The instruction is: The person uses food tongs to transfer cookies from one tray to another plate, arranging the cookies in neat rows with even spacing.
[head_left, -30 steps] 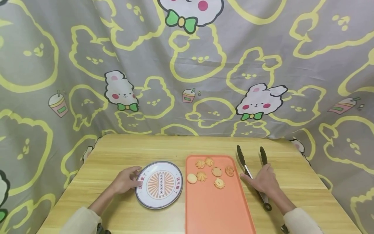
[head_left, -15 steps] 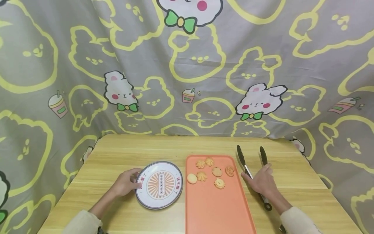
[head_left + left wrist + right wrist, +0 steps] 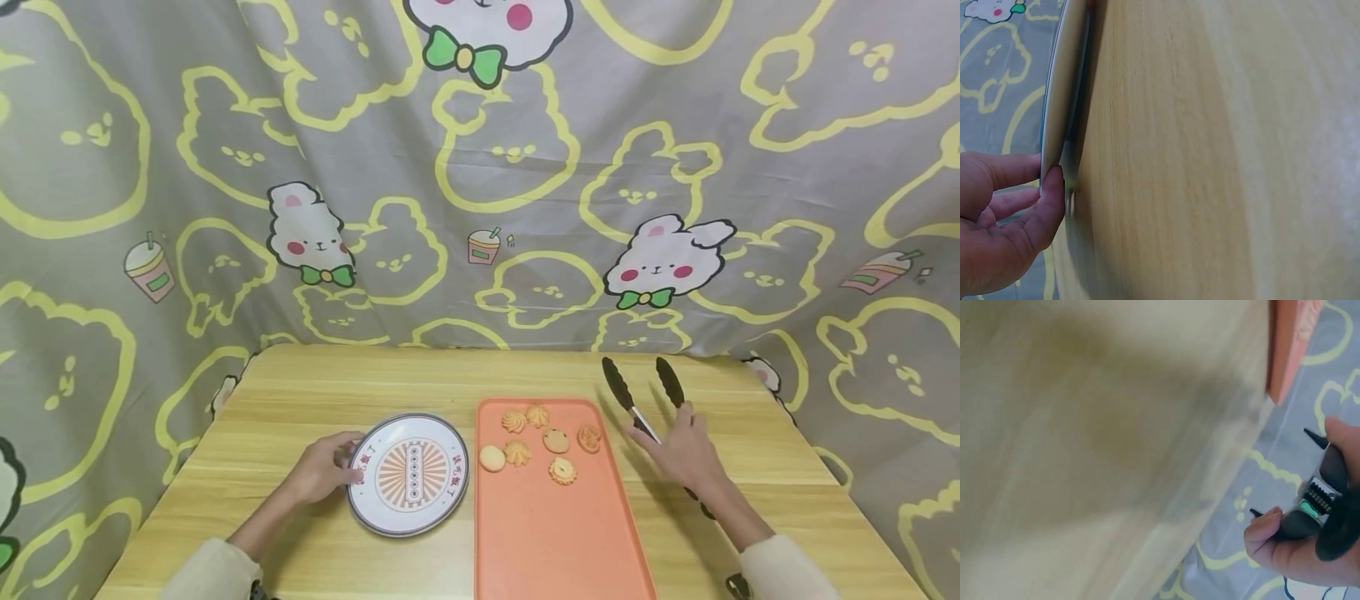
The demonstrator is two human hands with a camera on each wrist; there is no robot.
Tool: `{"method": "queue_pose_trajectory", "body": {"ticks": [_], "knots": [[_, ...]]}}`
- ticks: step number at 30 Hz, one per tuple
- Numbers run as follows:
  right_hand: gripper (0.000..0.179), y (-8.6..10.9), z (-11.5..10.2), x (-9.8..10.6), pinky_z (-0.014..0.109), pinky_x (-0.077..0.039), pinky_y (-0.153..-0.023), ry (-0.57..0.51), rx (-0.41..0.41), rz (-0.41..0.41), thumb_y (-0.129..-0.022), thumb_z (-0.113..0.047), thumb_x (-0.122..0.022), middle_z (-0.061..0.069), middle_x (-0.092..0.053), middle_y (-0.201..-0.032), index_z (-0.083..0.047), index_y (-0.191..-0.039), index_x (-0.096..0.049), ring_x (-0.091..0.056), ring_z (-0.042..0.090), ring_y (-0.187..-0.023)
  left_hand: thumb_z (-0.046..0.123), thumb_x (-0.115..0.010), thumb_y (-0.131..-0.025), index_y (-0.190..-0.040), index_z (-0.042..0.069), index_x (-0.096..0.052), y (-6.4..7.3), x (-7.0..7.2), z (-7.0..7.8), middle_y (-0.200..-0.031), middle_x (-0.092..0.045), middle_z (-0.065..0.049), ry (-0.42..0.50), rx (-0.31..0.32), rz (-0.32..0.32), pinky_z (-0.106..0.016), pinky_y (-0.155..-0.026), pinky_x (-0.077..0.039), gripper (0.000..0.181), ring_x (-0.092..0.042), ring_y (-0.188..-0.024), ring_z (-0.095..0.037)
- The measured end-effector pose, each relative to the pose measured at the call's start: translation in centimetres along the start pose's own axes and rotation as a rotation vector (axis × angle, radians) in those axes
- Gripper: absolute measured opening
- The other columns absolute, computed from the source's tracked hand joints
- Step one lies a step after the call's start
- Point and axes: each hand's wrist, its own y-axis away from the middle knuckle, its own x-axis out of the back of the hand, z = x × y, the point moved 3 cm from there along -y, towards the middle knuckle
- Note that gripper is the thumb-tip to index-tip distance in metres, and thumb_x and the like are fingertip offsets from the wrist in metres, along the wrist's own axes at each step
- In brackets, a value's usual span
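My left hand (image 3: 322, 468) pinches the left rim of a round white plate (image 3: 441, 475) with a dark blue edge and a printed sunburst. In the left wrist view, the plate (image 3: 1065, 81) is seen edge-on between thumb and fingers, tilted close over the wood. To the right of the tray, my right hand (image 3: 690, 450) grips black-tipped metal tongs (image 3: 618, 385) with their arms spread and tips pointing away. The right wrist view shows the tongs' dark grips (image 3: 1334, 467) between thumb and fingers, held above the table. Their hinge end is partly hidden behind the wrist in the head view.
Between the hands lies an orange tray (image 3: 555, 542) with several cookies (image 3: 563, 472) grouped in its far half. All of it is on a wooden table (image 3: 360, 375). Behind the table hangs a grey curtain (image 3: 420, 308) with cartoon prints.
The right hand has lifted the tongs off the table, and their tips have shifted slightly up and left. The left hand and plate stay nearly still.
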Motion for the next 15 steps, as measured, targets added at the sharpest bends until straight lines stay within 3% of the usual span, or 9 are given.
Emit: {"method": "queue_pose_trajectory", "body": {"ticks": [3, 7, 15], "knots": [[0.119, 0.3, -0.4, 0.7, 0.054, -0.053, -0.069, 0.014, 0.052, 0.016, -0.084, -0.066, -0.052, 0.051, -0.02, -0.131, 0.021, -0.141, 0.004, -0.051, 0.056, -0.095, 0.001, -0.073, -0.074, -0.131, -0.002, -0.052, 0.0, 0.0, -0.1, -0.109, -0.059, -0.016, -0.004, -0.004, -0.002, -0.026, -0.056, -0.055, 0.06, -0.059, -0.086, -0.021], [0.115, 0.5, -0.8, 1.4, 0.068, -0.044, -0.09, 0.03, 0.116, 0.025, -0.083, -0.066, -0.054, 0.049, -0.026, -0.133, 0.02, -0.142, -0.006, -0.038, 0.062, -0.115, -0.001, -0.073, -0.074, -0.131, -0.001, -0.051, 0.0, 0.0, -0.2, -0.11, -0.059, -0.015, 0.003, 0.011, -0.002, -0.026, -0.056, -0.055, 0.061, -0.058, -0.085, -0.02], [0.11, 0.5, -2.0, 2.0, 0.066, -0.044, -0.093, 0.086, 0.232, 0.04, -0.078, -0.065, -0.061, 0.043, -0.039, -0.133, 0.018, -0.14, -0.024, -0.041, 0.058, -0.118, 0.0, -0.073, -0.074, -0.13, -0.002, -0.052, -0.1, 0.1, 0.0, -0.109, -0.059, -0.015, 0.012, 0.001, -0.009, -0.026, -0.056, -0.056, 0.061, -0.059, -0.085, -0.02]]}}
